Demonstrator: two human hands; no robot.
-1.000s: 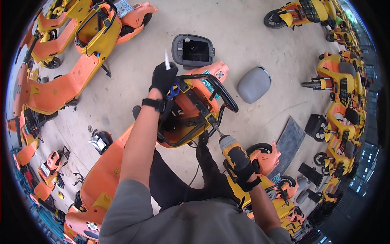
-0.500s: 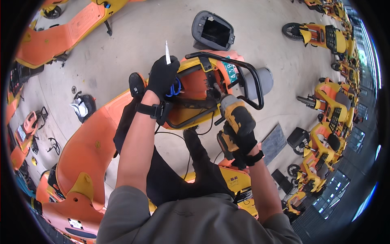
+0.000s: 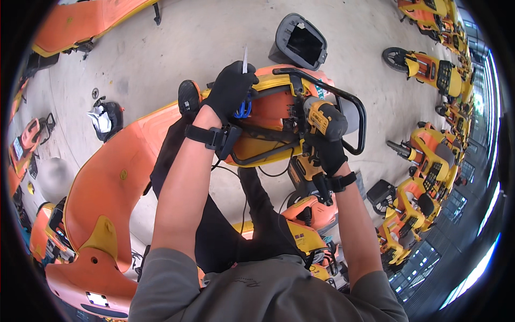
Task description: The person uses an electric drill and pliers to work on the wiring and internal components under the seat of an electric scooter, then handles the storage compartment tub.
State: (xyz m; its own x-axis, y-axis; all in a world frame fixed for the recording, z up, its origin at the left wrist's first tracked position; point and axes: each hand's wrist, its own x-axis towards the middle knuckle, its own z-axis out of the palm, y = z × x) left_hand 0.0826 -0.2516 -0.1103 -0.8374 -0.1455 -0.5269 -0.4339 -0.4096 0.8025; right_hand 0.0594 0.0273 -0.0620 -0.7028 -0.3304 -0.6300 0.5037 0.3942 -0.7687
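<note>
My left hand (image 3: 229,90), in a black glove, is closed around a pair of scissors. Their pale blade (image 3: 245,60) sticks up past the fist, and the blue handles (image 3: 243,109) show below it. This fist is over the side edge of the opened seat compartment (image 3: 268,111) of an orange-and-yellow scooter (image 3: 145,137). A yellow-and-black cordless power driver (image 3: 326,119) is in my gloved right hand (image 3: 328,153), gripped by its handle. Its nose is by the black bracket at the compartment's rear; whether it touches cannot be told.
A black tubular rack (image 3: 358,115) rises at the scooter's rear. Behind it, a dark grey open bin (image 3: 301,42) lies on the concrete floor. A black-and-white bag (image 3: 104,121) is at left. Yellow scooters (image 3: 437,72) line the right side; a cable (image 3: 245,206) hangs near my legs.
My right hand has raised the power driver away from me, bringing its nose up to the bracket. My left hand keeps the scissors over the compartment edge. The whole view has shifted somewhat.
</note>
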